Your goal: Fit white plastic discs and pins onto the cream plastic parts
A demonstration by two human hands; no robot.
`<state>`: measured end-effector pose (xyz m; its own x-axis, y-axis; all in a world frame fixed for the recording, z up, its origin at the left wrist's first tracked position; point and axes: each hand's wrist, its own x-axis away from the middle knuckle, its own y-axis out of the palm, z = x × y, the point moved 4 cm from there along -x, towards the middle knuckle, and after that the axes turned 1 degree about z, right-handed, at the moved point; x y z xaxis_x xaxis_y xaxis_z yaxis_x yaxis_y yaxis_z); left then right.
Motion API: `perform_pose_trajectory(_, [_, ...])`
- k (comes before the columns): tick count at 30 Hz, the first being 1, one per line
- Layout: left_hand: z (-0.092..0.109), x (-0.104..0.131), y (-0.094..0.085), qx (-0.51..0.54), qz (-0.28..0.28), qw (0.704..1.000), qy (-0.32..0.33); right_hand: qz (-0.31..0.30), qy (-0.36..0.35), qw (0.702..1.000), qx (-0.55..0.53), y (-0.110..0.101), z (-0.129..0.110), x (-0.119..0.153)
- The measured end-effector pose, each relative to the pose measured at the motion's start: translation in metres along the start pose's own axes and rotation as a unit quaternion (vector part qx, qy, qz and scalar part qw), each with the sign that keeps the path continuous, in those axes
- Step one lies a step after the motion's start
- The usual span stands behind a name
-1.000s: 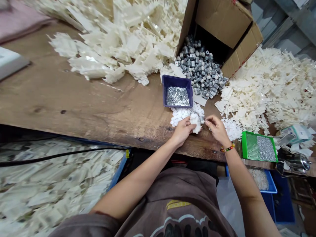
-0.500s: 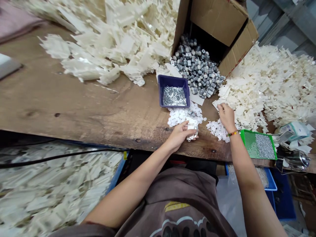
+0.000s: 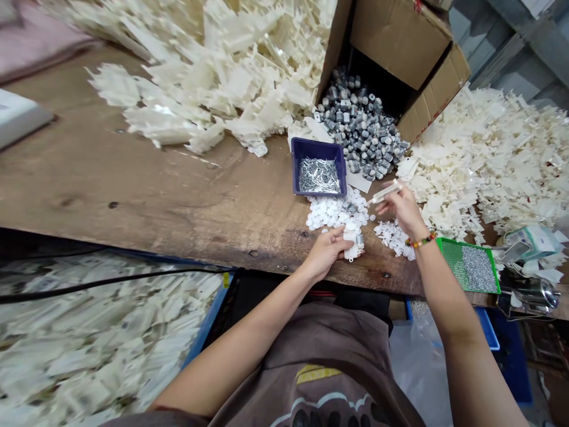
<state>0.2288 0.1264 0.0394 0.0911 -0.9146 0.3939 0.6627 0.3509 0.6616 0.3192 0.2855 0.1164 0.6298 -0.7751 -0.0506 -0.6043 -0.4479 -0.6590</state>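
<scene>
The white plastic part [image 3: 350, 245] carries a grey cylinder [image 3: 360, 240]

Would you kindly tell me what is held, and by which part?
Left hand: white part, by its left side. Right hand: pale piece, by its right end.

Left hand [image 3: 326, 254], just below-right of center: gripping white part [image 3: 350, 251] with grey cylinder [image 3: 360, 241]. Right hand [image 3: 403, 209], up-right of it: holding slim cream piece [image 3: 384, 193]. Purple bin [image 3: 319, 193] near center, carton [image 3: 400, 41] upper right, green tray [image 3: 453, 267] lower right.
</scene>
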Motion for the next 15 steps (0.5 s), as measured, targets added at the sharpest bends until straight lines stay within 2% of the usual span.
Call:
perform_pose_trajectory(1, [0.001,0.000,0.000,0.002,0.005,1.000,0.006,-0.026,-0.040,0.999,0.010,0.009,-0.013,0.016])
perform_pose_trajectory(3, [0.003,0.001,-0.001,0.001,0.015,1.000,0.026,-0.002,-0.127,0.989,0.081,0.023,-0.035,0.050])
perform_pose_trajectory(6, [0.007,0.003,-0.002,-0.014,0.030,0.996,0.077,-0.018,-0.219,0.956,0.195,0.043,-0.050,0.093])
perform_pose_trajectory(8, [0.010,0.006,-0.003,-0.038,0.036,0.992,0.114,-0.034,-0.237,0.942,0.236,0.052,-0.050,0.109])
perform_pose_trajectory(11, [0.014,0.012,-0.003,-0.101,0.049,0.981,0.159,-0.012,-0.231,0.938,0.258,0.057,-0.045,0.118])
perform_pose_trajectory(15, [0.019,0.019,0.000,-0.173,0.042,0.967,0.180,0.016,-0.222,0.938,0.267,0.063,-0.045,0.124])
